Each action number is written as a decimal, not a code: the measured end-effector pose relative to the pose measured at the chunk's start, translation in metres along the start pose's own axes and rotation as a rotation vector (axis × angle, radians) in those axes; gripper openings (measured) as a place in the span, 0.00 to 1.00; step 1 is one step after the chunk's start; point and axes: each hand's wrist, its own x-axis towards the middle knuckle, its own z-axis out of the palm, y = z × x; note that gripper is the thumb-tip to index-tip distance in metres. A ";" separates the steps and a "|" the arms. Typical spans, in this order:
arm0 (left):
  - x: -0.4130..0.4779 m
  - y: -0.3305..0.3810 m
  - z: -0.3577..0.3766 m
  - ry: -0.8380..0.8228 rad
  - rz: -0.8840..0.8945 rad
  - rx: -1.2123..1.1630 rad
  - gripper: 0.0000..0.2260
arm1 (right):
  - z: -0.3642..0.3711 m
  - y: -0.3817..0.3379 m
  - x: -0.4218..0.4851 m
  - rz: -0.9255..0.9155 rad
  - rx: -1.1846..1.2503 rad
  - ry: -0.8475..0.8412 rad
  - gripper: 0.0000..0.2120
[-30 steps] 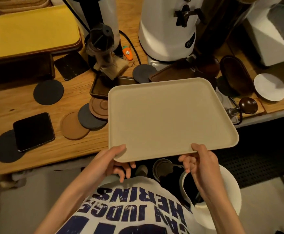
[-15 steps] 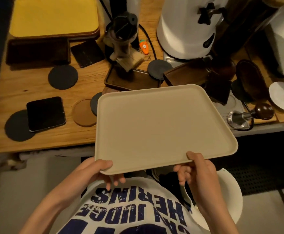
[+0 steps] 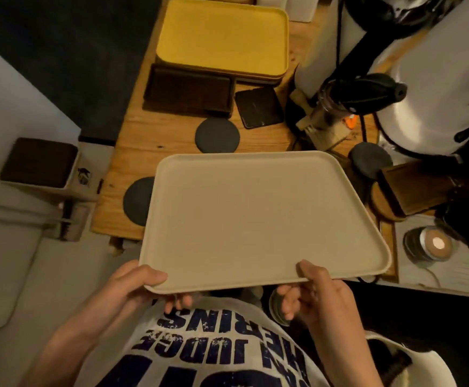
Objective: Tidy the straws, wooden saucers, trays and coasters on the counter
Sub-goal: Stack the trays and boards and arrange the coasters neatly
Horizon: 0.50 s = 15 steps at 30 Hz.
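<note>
I hold a large beige tray [image 3: 255,219] level above the counter's near edge. My left hand [image 3: 133,286] grips its near left corner, thumb on top and fingers underneath. My right hand [image 3: 314,291] grips the near edge further right in the same way. A yellow tray [image 3: 222,37] lies on a stack at the back of the wooden counter [image 3: 149,138]. In front of it sit a dark wooden tray [image 3: 188,90] and a square dark coaster [image 3: 258,110]. Round dark coasters [image 3: 217,136] lie on the counter, one partly hidden under the beige tray [image 3: 137,201].
A white coffee grinder [image 3: 437,79] and a black-topped jar [image 3: 339,101] stand at the right. A wooden box [image 3: 412,188] and a round wooden saucer [image 3: 378,205] lie beside the tray's right edge. A dark-topped bin [image 3: 38,163] stands left of the counter.
The beige tray has been carried to the left along the counter in both hands, and my view has swung left with it. The yellow tray now lies straight ahead.
</note>
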 end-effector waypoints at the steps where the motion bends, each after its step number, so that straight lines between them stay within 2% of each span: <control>1: -0.001 0.009 -0.014 -0.015 0.009 0.015 0.17 | 0.014 -0.001 0.004 0.006 0.022 0.020 0.22; 4: 0.000 0.032 -0.054 -0.018 0.037 0.035 0.18 | 0.047 -0.007 0.019 -0.024 0.124 0.152 0.15; 7: 0.012 0.056 -0.089 -0.017 0.059 0.068 0.18 | 0.072 -0.017 0.035 -0.069 0.139 0.228 0.20; 11: 0.038 0.092 -0.122 -0.047 0.095 0.145 0.17 | 0.101 -0.030 0.055 -0.071 0.132 0.149 0.13; 15: 0.070 0.125 -0.136 -0.085 0.129 0.243 0.16 | 0.116 -0.044 0.080 -0.087 0.101 0.047 0.18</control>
